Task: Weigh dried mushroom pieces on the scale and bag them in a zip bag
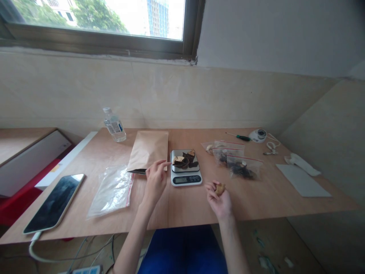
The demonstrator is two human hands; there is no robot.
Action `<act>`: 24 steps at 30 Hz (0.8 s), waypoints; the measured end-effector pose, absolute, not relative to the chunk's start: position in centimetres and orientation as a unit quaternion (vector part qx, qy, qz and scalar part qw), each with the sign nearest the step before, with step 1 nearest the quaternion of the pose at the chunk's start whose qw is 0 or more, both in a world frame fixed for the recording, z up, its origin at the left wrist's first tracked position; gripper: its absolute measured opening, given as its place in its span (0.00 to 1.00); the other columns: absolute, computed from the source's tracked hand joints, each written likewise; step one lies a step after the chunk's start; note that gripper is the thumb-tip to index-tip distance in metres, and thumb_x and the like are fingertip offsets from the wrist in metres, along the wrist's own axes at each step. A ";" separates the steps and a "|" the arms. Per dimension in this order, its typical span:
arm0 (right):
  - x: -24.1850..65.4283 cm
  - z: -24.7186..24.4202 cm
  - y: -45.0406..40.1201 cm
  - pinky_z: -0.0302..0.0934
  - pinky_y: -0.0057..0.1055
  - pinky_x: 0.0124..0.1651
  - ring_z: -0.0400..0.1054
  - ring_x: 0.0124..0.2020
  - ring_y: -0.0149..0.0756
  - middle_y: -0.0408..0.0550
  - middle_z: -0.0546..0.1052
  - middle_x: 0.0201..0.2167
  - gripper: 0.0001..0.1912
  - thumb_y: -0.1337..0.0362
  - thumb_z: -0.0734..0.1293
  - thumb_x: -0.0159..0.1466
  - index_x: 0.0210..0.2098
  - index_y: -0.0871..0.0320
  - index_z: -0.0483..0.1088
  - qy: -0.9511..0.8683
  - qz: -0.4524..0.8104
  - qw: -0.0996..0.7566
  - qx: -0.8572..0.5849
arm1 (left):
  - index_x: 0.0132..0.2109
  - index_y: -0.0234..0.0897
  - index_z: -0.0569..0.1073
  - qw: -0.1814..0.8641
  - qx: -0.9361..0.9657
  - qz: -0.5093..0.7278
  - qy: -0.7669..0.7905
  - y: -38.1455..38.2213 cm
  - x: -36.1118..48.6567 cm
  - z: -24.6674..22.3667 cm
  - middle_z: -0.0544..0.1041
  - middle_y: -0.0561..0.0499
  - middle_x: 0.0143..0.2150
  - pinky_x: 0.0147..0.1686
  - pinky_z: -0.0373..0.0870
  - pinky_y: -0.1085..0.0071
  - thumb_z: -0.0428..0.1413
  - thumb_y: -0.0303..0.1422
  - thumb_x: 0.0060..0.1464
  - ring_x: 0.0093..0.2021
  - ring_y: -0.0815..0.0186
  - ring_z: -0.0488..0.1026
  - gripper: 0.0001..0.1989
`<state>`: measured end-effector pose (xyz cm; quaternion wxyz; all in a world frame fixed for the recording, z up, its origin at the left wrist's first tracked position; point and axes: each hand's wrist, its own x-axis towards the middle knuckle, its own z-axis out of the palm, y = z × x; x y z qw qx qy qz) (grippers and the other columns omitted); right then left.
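My left hand (156, 180) is at the left edge of a small digital kitchen scale (186, 180), its index finger stretched toward the pan and nothing seen in it. On the pan lies a pile of dark brown dried slices (185, 161) with some paler pieces. My right hand (221, 203) is palm up, right of the scale and near the table's front, with fingers curled around a tan dried slice (219, 188). The digits on the scale's display are too small to read. Behind my left hand lies a brown kraft paper pouch (149, 148), its dark opening facing me.
Clear zip bags (245, 169) of dried pieces lie right of the scale. An empty plastic bag (111, 194) and a phone (55, 203) on a cable are at left. A water bottle (115, 125), screwdriver (242, 137), white camera (258, 135) and white card (303, 180) also lie on the table.
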<state>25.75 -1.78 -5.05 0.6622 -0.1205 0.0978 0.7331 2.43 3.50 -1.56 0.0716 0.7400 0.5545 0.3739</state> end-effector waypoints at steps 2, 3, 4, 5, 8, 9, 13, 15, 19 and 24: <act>26.0 -5.4 -2.0 0.50 0.12 0.11 0.55 0.18 0.23 0.38 0.59 0.21 0.11 0.78 0.63 0.52 0.25 0.57 0.59 0.085 0.740 0.657 -0.117 | 0.50 0.42 0.69 0.095 0.761 0.357 0.533 4.0 4.6 -2.1 0.70 0.46 0.51 0.50 0.59 0.60 0.46 0.27 0.58 0.52 0.60 0.67 0.14; 26.2 -5.6 -2.2 0.50 0.12 0.11 0.55 0.19 0.23 0.38 0.59 0.22 0.11 0.79 0.63 0.52 0.25 0.57 0.59 0.074 0.743 0.654 -0.117 | 0.51 0.41 0.67 0.096 0.769 0.348 0.528 4.4 5.6 -2.5 0.70 0.45 0.52 0.50 0.60 0.60 0.48 0.29 0.58 0.53 0.59 0.67 0.14; 26.3 -5.7 -2.3 0.51 0.12 0.11 0.55 0.19 0.23 0.38 0.59 0.22 0.11 0.79 0.63 0.52 0.25 0.57 0.59 0.061 0.746 0.653 -0.117 | 0.52 0.40 0.67 0.089 0.773 0.343 0.527 4.8 6.4 -2.8 0.69 0.44 0.53 0.50 0.60 0.59 0.50 0.30 0.58 0.54 0.58 0.66 0.14; 26.4 -5.8 -2.5 0.52 0.12 0.12 0.55 0.19 0.23 0.38 0.60 0.22 0.12 0.79 0.63 0.52 0.25 0.57 0.59 0.048 0.746 0.654 -0.117 | 0.52 0.39 0.66 0.080 0.777 0.337 0.526 5.2 7.0 -3.2 0.69 0.43 0.54 0.51 0.60 0.59 0.52 0.32 0.57 0.55 0.56 0.65 0.15; 26.7 -5.9 -3.2 0.52 0.12 0.12 0.56 0.19 0.23 0.37 0.60 0.22 0.12 0.80 0.62 0.52 0.26 0.56 0.58 0.026 0.737 0.665 -0.122 | 0.52 0.38 0.66 0.055 0.778 0.329 0.533 6.1 8.1 -4.0 0.69 0.43 0.55 0.53 0.59 0.57 0.55 0.33 0.55 0.55 0.55 0.64 0.18; 26.8 -6.0 -3.4 0.52 0.12 0.12 0.57 0.19 0.23 0.37 0.60 0.22 0.12 0.79 0.63 0.52 0.27 0.56 0.58 0.025 0.731 0.670 -0.125 | 0.52 0.38 0.66 0.051 0.776 0.331 0.535 6.2 8.2 -4.1 0.69 0.43 0.55 0.53 0.59 0.57 0.56 0.33 0.54 0.55 0.54 0.64 0.18; 26.9 -6.0 -4.0 0.51 0.13 0.12 0.57 0.19 0.23 0.37 0.61 0.22 0.12 0.79 0.63 0.52 0.27 0.56 0.58 0.039 0.715 0.685 -0.136 | 0.52 0.40 0.66 0.063 0.767 0.362 0.526 6.3 7.7 -3.9 0.69 0.44 0.54 0.52 0.60 0.58 0.55 0.37 0.55 0.54 0.55 0.65 0.18; 26.8 -5.9 -4.1 0.51 0.12 0.12 0.57 0.18 0.23 0.37 0.61 0.21 0.12 0.79 0.63 0.51 0.27 0.56 0.58 0.059 0.709 0.689 -0.137 | 0.52 0.40 0.67 0.076 0.754 0.388 0.525 6.6 7.3 -3.7 0.69 0.44 0.53 0.51 0.61 0.59 0.51 0.38 0.58 0.54 0.56 0.65 0.16; 26.4 -5.3 -4.3 0.49 0.12 0.11 0.58 0.20 0.23 0.38 0.62 0.22 0.12 0.78 0.65 0.49 0.27 0.57 0.60 0.086 0.699 0.693 -0.154 | 0.51 0.37 0.67 0.077 0.733 0.406 0.540 8.1 6.6 -3.4 0.70 0.42 0.50 0.50 0.64 0.60 0.47 0.35 0.61 0.51 0.57 0.68 0.14; 26.0 -4.7 -4.4 0.49 0.11 0.11 0.61 0.23 0.24 0.40 0.66 0.24 0.07 0.74 0.65 0.53 0.28 0.58 0.63 0.033 0.691 0.689 -0.216 | 0.49 0.36 0.68 0.071 0.743 0.382 0.545 9.8 6.7 -3.3 0.71 0.42 0.47 0.47 0.65 0.58 0.50 0.33 0.58 0.47 0.55 0.69 0.13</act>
